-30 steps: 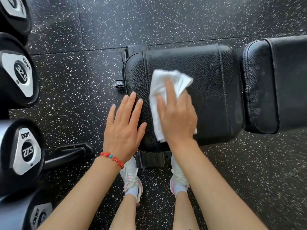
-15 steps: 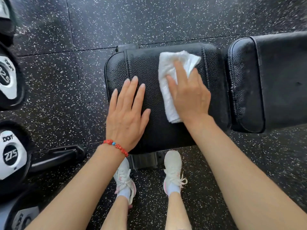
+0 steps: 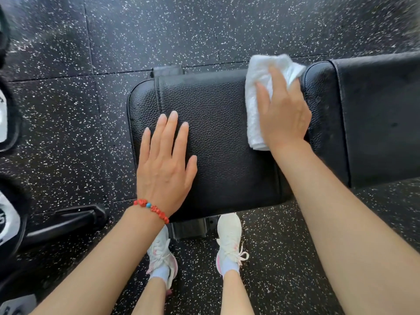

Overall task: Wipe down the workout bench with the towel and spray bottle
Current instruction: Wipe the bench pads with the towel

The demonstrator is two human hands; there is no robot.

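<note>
The right hand (image 3: pixel 283 114) lies flat on the folded white towel (image 3: pixel 258 103), fingers spread and pressing it onto the black bench (image 3: pixel 218 137) near the upper right corner of the seat pad, right at the gap before the next pad (image 3: pixel 375 119) at the right of the frame. The left hand (image 3: pixel 166 162) rests open, palm down, on the lower left part of the seat pad, holding nothing and bracing the body. The hands are well apart. No spray bottle shows anywhere in the frame. The step in hand looks like wiping across the seat toward its right edge. To do it well, keep the palm flat so the whole fold stays in contact, press evenly, and run the cloth over the rounded edge and into the seam between pads, where grime likely collects. The towel's top end hangs past the far edge, so refolding may help. The patch under the left hand looks unwiped and needs a pass too.
</note>
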